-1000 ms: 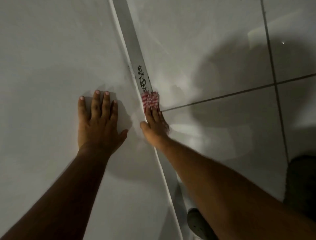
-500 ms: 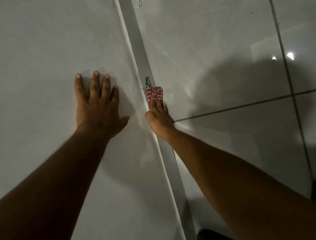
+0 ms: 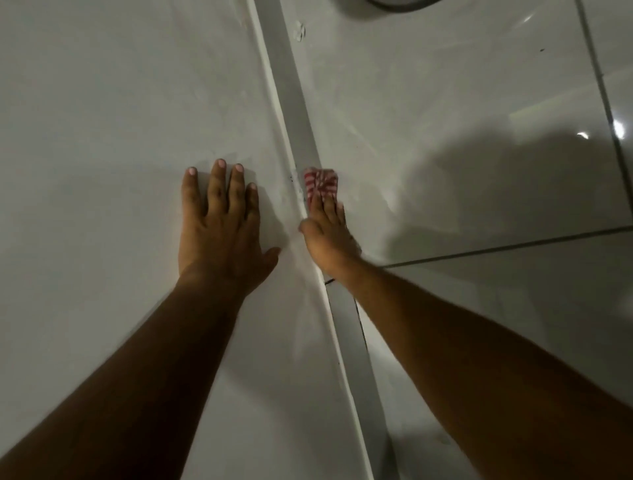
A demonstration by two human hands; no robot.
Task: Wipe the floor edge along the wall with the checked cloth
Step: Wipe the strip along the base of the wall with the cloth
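A small red and white checked cloth (image 3: 321, 183) lies bunched on the floor right against the grey skirting strip (image 3: 295, 99) at the foot of the wall. My right hand (image 3: 330, 240) presses down on the cloth's near part, fingers flat and covering it. My left hand (image 3: 222, 226) rests flat on the white wall (image 3: 120, 120), fingers spread, holding nothing.
Glossy white floor tiles (image 3: 462, 102) with dark grout lines stretch to the right. A dark curved object (image 3: 397, 2) shows at the top edge. A small white fleck (image 3: 300, 31) lies on the floor beside the skirting farther ahead.
My right hand has slid the cloth forward along the skirting, over the black scribble seen earlier. My left hand has shifted forward along the wall too.
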